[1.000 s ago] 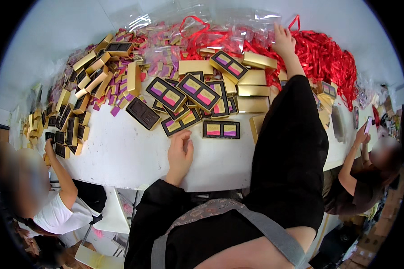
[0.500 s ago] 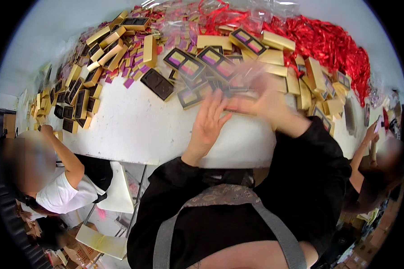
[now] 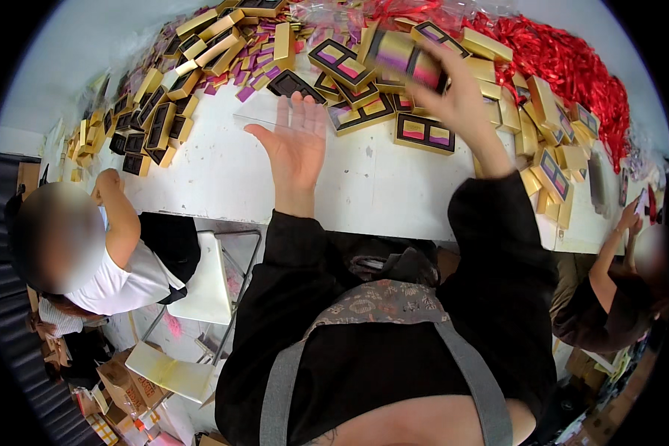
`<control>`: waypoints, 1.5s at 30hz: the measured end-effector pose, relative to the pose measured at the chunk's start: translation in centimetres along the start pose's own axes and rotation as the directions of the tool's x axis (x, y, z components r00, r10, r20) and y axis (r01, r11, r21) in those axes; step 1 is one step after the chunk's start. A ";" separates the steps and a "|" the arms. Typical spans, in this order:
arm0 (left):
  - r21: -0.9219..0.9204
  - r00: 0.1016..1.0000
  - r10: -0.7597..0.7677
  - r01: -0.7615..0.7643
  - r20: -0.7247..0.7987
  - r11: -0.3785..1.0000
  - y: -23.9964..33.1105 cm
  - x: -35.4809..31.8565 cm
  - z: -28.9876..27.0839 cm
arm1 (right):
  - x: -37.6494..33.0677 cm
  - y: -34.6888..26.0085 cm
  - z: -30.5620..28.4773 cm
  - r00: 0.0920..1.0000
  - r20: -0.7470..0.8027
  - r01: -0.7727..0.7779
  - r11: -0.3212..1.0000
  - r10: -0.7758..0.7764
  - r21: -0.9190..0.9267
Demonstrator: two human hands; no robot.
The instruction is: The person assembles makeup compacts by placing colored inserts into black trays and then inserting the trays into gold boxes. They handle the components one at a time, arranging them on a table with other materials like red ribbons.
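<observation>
My left hand [image 3: 297, 145] is turned palm up over the white table, its fingers stretched out. A clear plastic piece [image 3: 254, 121] shows across its fingers; its exact form is hard to make out. My right hand [image 3: 461, 93] grips a gold box [image 3: 401, 58] with a black windowed front and purple and yellow pieces inside, raised and blurred by motion. Below it on the table lies a similar filled box [image 3: 424, 134], and another filled box [image 3: 360, 113] rests between my hands. Just beyond my left fingertips sits a dark tray-fronted box [image 3: 296, 86] with no coloured pieces showing.
Gold boxes with dark trays [image 3: 160, 123] are piled at left, near a seated person [image 3: 126, 279]. Small purple and gold pieces [image 3: 256, 59] lie scattered behind. Red ribbons [image 3: 565, 67] heap at far right, above more gold boxes [image 3: 550, 175]. Another person [image 3: 609, 297] sits at right.
My hands have moved apart: the left shifted left and turned palm up, the right rose away with a box. One filled box now lies plainly visible on the near table. The view has shifted.
</observation>
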State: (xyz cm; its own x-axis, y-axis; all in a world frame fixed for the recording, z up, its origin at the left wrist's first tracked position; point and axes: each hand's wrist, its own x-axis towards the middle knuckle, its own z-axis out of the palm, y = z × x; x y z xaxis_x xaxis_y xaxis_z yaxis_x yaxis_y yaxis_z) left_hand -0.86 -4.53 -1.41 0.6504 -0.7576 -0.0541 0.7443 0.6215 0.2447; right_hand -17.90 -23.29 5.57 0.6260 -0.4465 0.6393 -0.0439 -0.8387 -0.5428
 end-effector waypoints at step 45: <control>0.953 0.961 -0.195 -0.140 0.196 0.267 -7.6 -9.7 3.3 | -12.8 -5.2 2.5 0.876 0.123 -0.424 0.626 0.466 0.654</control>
State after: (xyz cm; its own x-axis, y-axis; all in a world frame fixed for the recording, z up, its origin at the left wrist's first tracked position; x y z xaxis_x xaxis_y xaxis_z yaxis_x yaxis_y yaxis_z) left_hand -13.34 -2.58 0.49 0.4497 -0.8886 0.0902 -0.0373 0.0822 0.9959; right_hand -23.77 -12.40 -1.11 0.6238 -0.7436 0.2405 0.2163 -0.1314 -0.9674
